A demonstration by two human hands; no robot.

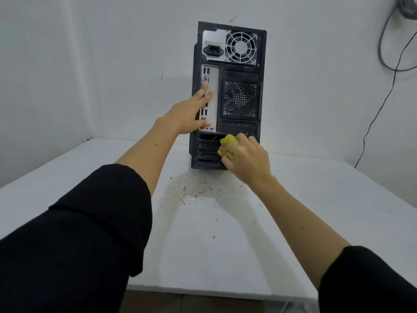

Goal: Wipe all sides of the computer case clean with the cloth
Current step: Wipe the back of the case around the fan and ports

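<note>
On the computer case [239,123], faint lettering unreadable; right hand [246,159] presses cloth [229,146].

Computer case [239,96] stands upright on white table [316,199], rear panel facing camera. Left hand [191,111] flat against the I/O plate, fingers straight. Right hand [246,159] below and right of it, gripping bunched yellow cloth [228,146] on the expansion slots. Brown specks [191,190], probably dust, on table beneath both hands.

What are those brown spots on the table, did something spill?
Brown specks and a faint stain lie on the white table just in front of the computer case. They look like dirt fallen from wiping, though that is a guess.
</note>
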